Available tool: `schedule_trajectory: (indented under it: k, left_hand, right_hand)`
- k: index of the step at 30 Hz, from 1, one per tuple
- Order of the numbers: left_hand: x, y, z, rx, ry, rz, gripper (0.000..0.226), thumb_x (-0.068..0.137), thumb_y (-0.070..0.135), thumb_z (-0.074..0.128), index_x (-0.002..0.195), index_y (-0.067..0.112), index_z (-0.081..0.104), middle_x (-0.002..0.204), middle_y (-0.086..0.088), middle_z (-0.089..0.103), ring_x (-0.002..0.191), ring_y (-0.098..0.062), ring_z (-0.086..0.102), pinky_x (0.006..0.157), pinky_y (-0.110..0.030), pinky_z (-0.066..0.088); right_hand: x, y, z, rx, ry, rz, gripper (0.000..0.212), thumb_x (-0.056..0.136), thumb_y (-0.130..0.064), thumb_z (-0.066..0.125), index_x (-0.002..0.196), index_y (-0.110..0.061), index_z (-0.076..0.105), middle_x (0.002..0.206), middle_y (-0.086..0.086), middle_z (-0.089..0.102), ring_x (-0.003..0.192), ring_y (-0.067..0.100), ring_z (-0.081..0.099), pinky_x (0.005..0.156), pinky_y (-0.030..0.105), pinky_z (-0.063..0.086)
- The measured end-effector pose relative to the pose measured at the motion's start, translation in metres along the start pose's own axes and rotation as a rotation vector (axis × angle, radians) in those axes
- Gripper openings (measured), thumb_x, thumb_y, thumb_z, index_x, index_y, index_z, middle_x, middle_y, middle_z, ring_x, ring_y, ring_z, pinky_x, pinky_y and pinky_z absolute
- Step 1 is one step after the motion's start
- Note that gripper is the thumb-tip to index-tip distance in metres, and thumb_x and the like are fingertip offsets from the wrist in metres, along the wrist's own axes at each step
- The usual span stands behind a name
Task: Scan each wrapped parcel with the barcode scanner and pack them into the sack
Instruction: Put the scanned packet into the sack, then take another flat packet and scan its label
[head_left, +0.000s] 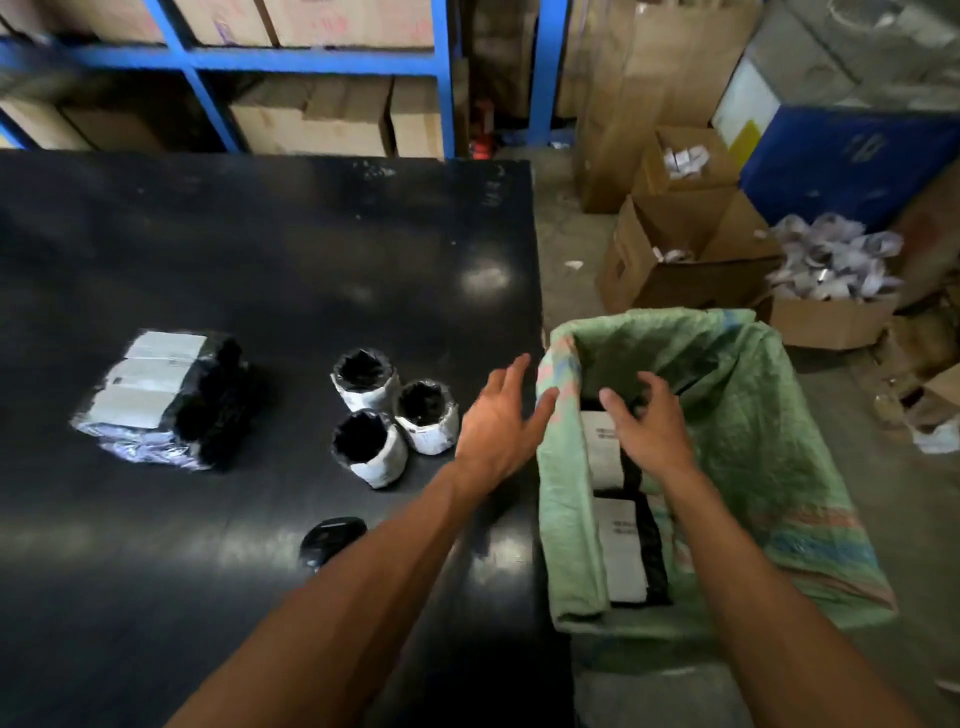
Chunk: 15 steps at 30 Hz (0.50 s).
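While right hand (649, 426) hangs loosely curled, empty, in sack (753, 415), left hand (498, 415) spreads over desk (260, 260). Upright parcels (396, 415) look light, soft-wrapped, slick; grip round the labelled sides.

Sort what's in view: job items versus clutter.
Job: three upright parcels, stacked parcels, scanner, green sack, parcels already inside it.
Clutter: open cardboard boxes, blue shelving, blue drum.
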<state>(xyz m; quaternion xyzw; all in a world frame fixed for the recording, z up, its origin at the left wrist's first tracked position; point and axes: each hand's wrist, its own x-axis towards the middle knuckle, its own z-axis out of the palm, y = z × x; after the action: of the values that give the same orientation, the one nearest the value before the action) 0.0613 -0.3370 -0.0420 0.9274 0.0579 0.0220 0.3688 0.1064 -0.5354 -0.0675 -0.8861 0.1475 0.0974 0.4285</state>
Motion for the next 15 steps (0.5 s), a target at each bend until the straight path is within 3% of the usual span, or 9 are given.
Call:
schedule_trajectory:
  k: [3,6,9,12,15]
  left_hand:
    - [0.009,-0.037,-0.065,0.029,0.147,0.036,0.060,0.097,0.046,0.056,0.146,0.012,0.048,0.124,-0.014,0.059,0.103,-0.035,0.065,0.085,-0.045,0.055]
    - [0.011,-0.081,-0.136,0.066,0.252,-0.027,0.057,0.098,0.041,0.059,0.146,0.012,0.048,0.128,-0.014,0.057,0.105,-0.034,0.064,0.090,-0.044,0.053]
    - [0.004,-0.137,-0.200,0.120,0.331,-0.117,0.060,0.096,0.039,0.062,0.147,0.011,0.047,0.130,-0.018,0.055,0.112,-0.038,0.061,0.093,-0.047,0.051]
    - [-0.008,-0.196,-0.251,0.180,0.343,-0.246,0.064,0.095,0.039,0.063,0.148,0.010,0.042,0.135,-0.024,0.049,0.124,-0.044,0.051,0.100,-0.050,0.045]
    - [-0.018,-0.251,-0.290,0.232,0.307,-0.408,0.071,0.094,0.045,0.063,0.149,0.010,0.036,0.139,-0.027,0.044,0.131,-0.045,0.042,0.103,-0.050,0.040]
  right_hand:
    - [-0.023,-0.049,0.012,0.023,0.033,-0.105,0.077,0.087,-0.063,0.064,0.148,-0.022,0.043,0.148,0.011,0.047,0.118,0.025,0.064,0.107,0.047,0.050]
    - [-0.049,-0.096,0.039,0.032,0.035,-0.193,0.072,0.085,-0.064,0.063,0.142,-0.023,0.047,0.139,0.010,0.054,0.118,0.027,0.063,0.105,0.042,0.049]
    - [-0.084,-0.138,0.073,0.004,-0.093,-0.257,0.065,0.092,-0.054,0.067,0.147,-0.026,0.045,0.138,0.005,0.053,0.108,0.020,0.064,0.092,0.031,0.048]
    - [-0.119,-0.167,0.112,-0.114,-0.226,-0.357,0.067,0.090,-0.055,0.067,0.147,-0.030,0.044,0.133,0.003,0.056,0.096,0.014,0.067,0.094,0.032,0.052]
    - [-0.153,-0.183,0.150,-0.287,-0.395,-0.428,0.069,0.089,-0.059,0.065,0.148,-0.033,0.041,0.127,0.000,0.059,0.107,0.017,0.067,0.098,0.033,0.050]
